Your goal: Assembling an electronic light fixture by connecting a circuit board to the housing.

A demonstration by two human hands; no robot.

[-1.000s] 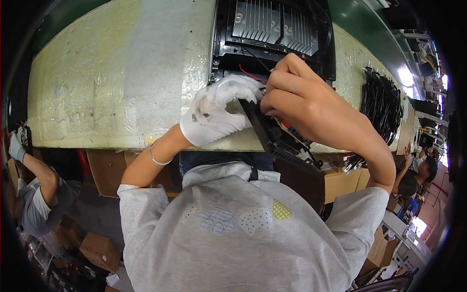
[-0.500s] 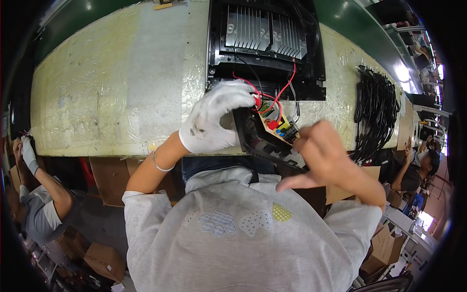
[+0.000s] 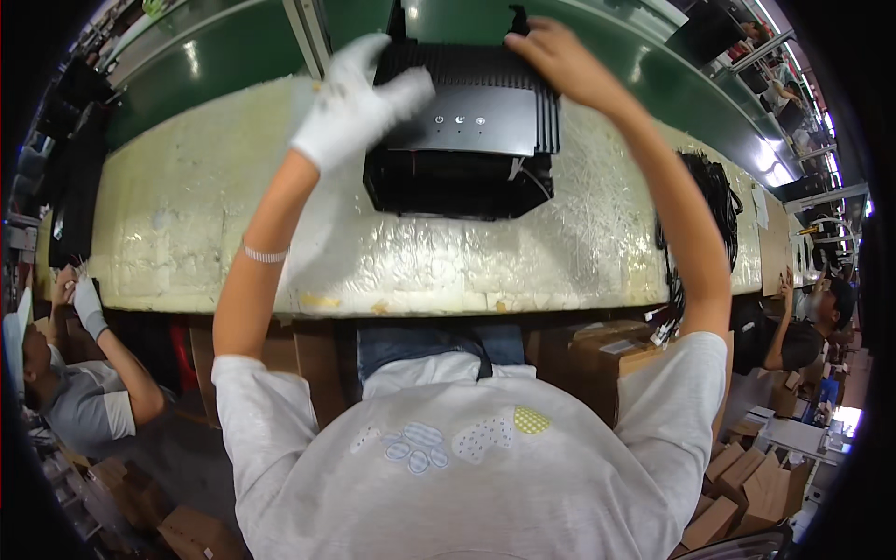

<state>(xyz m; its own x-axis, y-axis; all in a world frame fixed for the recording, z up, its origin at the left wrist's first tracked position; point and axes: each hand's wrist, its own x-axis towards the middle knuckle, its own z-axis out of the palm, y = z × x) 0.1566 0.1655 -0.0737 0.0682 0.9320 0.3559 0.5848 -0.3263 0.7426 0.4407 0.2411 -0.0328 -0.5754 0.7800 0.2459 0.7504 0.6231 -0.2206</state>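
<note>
A black appliance housing (image 3: 467, 187) stands on the padded bench, with a ribbed top and a glossy control panel (image 3: 509, 121) bearing small white icons. My left hand (image 3: 350, 103), in a white glove smeared by motion, is at the housing's left side. Its fingers are spread and its thumb reaches over the panel. At the far right corner my bare right hand (image 3: 565, 65) has curled fingers on the housing's back edge, beside a small upright black part (image 3: 518, 19). A thin light cable (image 3: 518, 168) shows below the panel's right end. The housing's back is hidden.
A bundle of black cables (image 3: 714, 196) lies on the bench at the right. A green surface (image 3: 233, 47) runs behind the bench. Cardboard boxes (image 3: 583, 369) stand under the front edge. Other people work at the far left (image 3: 84, 373) and far right (image 3: 793, 327).
The circuit board and wired cover between my hands are out of sight. The appliance now shows its control panel instead of the metal heat sinks. Both hands have moved up and farther away.
</note>
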